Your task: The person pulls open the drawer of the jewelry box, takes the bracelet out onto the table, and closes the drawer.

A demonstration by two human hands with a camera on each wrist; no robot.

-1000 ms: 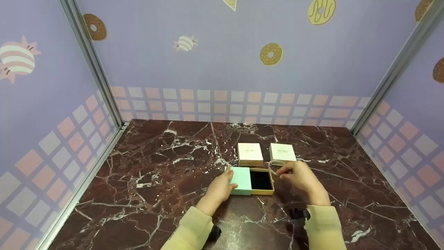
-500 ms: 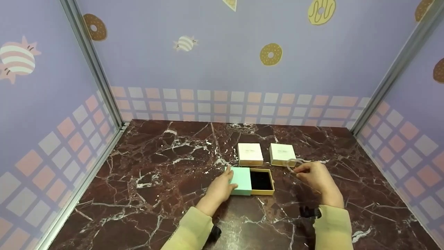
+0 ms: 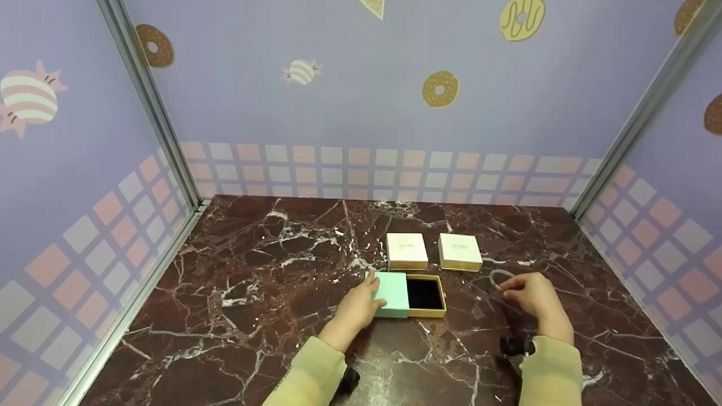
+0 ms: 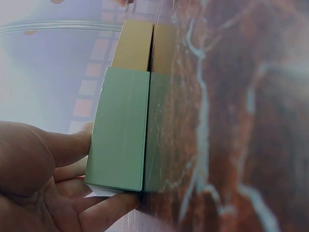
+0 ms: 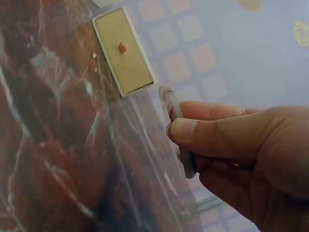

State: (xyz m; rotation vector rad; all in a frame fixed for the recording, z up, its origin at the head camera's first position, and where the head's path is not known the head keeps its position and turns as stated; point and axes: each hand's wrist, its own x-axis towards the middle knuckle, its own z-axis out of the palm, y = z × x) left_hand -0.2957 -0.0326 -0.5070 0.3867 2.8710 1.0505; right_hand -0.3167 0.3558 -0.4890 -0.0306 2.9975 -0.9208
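Bangle (image 5: pixel 170 102) is pinched in the right hand (image 3: pixel 533 294), while the left hand (image 3: pixel 359 301) has got hold of the mint box (image 3: pixel 392 294), gold drawer (image 3: pixel 427 312) sitting partway out.

The left hand (image 4: pixel 46 174) is positioned at the lower left and grips the near end of the green sleeve (image 4: pixel 118 130). The thumb (image 4: pixel 70 146) contacts the sleeve at its left edge in this view; the other fingers (image 4: pixel 111 210) extend behind and around the near end. The gold drawer (image 4: pixel 133 46) projects from the sleeve's far end. The glossy, white-veined red-brown bench (image 4: pixel 231 121) fills the right side and reflects both parts. Wall: pale purple (image 4: pixel 43 87), with pink and white squares (image 4: pixel 83 107).
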